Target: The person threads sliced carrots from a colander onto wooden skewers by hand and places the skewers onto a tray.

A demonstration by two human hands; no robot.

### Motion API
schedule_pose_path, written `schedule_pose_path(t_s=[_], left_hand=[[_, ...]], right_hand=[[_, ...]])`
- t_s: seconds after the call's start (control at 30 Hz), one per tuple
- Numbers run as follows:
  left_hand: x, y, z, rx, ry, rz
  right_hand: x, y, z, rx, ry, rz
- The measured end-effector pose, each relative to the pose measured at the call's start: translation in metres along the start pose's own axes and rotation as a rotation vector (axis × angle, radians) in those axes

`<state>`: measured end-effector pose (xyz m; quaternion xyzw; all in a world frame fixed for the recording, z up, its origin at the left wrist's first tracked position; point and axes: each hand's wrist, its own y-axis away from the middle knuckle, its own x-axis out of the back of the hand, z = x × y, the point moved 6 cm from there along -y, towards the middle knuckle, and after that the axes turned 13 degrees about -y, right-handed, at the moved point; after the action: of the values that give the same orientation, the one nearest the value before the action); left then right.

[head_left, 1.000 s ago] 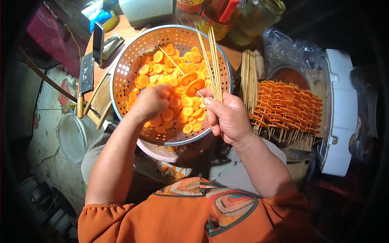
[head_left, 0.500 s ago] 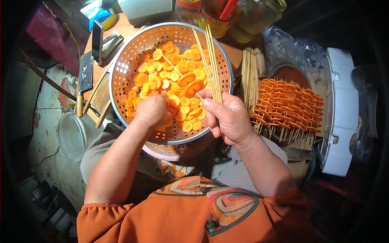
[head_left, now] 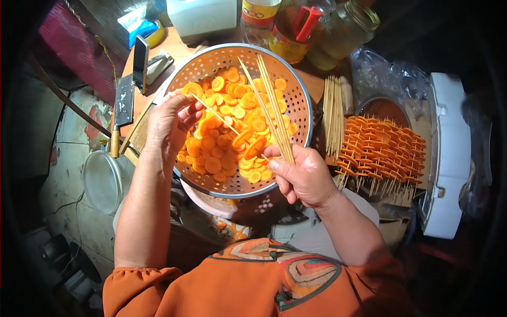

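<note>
Left hand pinches an orange carrot disc, right hand clasps thin wooden skewers, with a wooden-handled cleaver at left.

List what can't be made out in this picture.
Head view: lower ends of the bundled skewers, hidden by the right grip.
Head view: much of the colander floor, covered by carrot slices.
Head view: top of the white container, cut off by the upper edge.
Head view: bottle label lettering, too small and blurred.
</note>
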<state>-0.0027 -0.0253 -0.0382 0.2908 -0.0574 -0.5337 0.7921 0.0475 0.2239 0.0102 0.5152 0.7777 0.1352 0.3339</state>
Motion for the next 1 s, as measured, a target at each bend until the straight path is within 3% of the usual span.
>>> schedule_pose_path(t_s=[0.47, 0.57, 0.7, 1.0], left_hand=[[0.002, -0.002, 0.001, -0.099, -0.046, 0.051], [-0.008, 0.004, -0.003, -0.140, -0.156, 0.015], [-0.042, 0.023, -0.020, -0.087, -0.080, -0.254], [-0.059, 0.040, -0.031, -0.035, -0.105, -0.205]], right_hand=[[0.000, 0.001, 0.003, 0.003, 0.012, -0.005], [0.000, 0.001, 0.004, 0.006, 0.003, 0.006], [0.001, -0.004, 0.002, 0.053, -0.035, 0.042], [0.003, -0.009, 0.000, 0.104, -0.092, 0.074]])
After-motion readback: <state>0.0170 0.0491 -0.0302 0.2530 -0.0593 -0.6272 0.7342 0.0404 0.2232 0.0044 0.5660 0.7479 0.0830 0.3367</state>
